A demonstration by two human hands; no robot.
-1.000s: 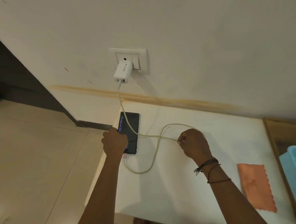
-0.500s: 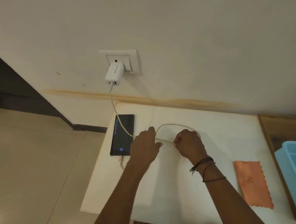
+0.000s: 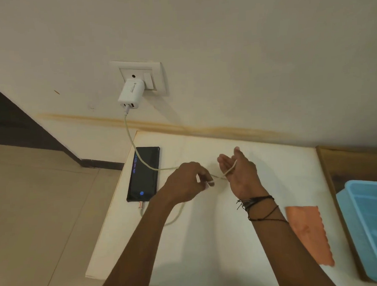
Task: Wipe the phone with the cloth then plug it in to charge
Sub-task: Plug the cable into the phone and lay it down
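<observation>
A black phone (image 3: 143, 173) lies screen up on the white table's (image 3: 210, 246) left edge, its display lit, with the cable plugged into its near end. A pale cable (image 3: 131, 137) runs from the white charger (image 3: 130, 94) in the wall socket, across the phone, toward my hands. My left hand (image 3: 185, 182) pinches the cable just right of the phone. My right hand (image 3: 239, 173) is turned palm up with fingers spread, and the cable lies across its palm. The orange cloth (image 3: 310, 235) rests flat on the table at the right.
A light blue plastic bin (image 3: 371, 227) sits on a wooden surface at the far right. The wall socket plate (image 3: 155, 70) is above the table's left end. Beige floor tiles (image 3: 38, 205) lie beyond the table's left edge.
My left hand left the phone and moved right to take the cable. My right hand opened from a fist to palm up, the cable draped over it.
</observation>
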